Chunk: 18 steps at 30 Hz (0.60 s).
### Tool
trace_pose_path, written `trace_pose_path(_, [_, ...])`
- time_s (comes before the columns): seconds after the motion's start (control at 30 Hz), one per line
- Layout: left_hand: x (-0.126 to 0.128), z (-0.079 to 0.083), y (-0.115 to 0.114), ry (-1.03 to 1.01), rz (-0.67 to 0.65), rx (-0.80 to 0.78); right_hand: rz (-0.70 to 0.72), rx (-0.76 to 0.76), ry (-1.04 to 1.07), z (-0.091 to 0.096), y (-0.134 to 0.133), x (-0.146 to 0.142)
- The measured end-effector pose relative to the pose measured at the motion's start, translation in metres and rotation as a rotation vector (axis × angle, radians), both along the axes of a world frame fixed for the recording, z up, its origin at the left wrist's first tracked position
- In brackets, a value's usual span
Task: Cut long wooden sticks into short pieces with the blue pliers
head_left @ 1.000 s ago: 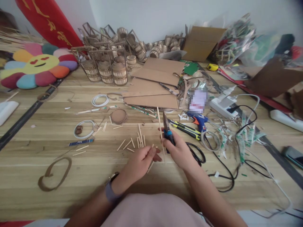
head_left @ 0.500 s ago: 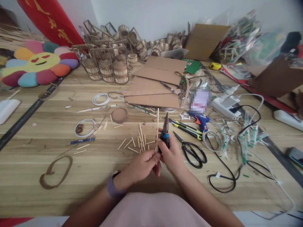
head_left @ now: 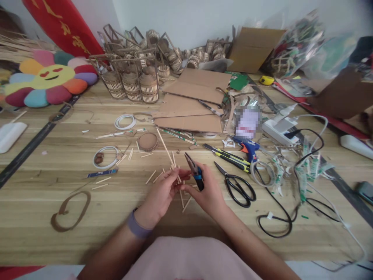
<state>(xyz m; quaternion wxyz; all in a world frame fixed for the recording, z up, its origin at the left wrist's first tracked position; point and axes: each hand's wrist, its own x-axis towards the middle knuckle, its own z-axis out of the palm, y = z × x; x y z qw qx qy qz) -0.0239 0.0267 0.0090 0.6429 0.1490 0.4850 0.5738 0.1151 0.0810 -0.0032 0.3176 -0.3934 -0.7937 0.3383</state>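
Observation:
My left hand point(head_left: 163, 190) pinches a long thin wooden stick point(head_left: 165, 146), which slants up and to the left. In my right hand point(head_left: 208, 190) is a pair of pliers point(head_left: 192, 167) with dark jaws and blue-and-black handles, its tip pointing up and left. The fingertips of both hands nearly meet over a scatter of short cut sticks point(head_left: 150, 177), partly hidden by the hands. A round cardboard disc with a beaded rim point(head_left: 147, 142) lies beyond my left hand. Black-handled scissors point(head_left: 239, 190) rest to the right of my right hand.
A yellow-black utility knife point(head_left: 230, 157), a blue glue gun point(head_left: 249, 149) and a tape roll point(head_left: 262, 174) lie to the right. Black cable point(head_left: 275, 234) loops nearby. Cardboard sheets point(head_left: 192, 101) and small slatted baskets point(head_left: 132, 85) stand farther back. A brown strip coil point(head_left: 71, 212) lies left.
My left hand has moved up and left with the long stick, which now tilts left instead of standing upright. The pliers in my right hand have shifted left and tipped that way.

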Motion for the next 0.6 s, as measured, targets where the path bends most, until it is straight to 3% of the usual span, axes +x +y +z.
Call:
trace_pose_path(0.2, [0.007, -0.004, 0.0, -0.034, -0.028, 0.032, -0.039, 0.045, -0.052, -0.004, -0.002, -0.002])
trace_pose_path(0.6, [0.013, -0.009, -0.001, -0.065, 0.038, 0.034, -0.068, -0.068, -0.009, -0.006, -0.006, -0.003])
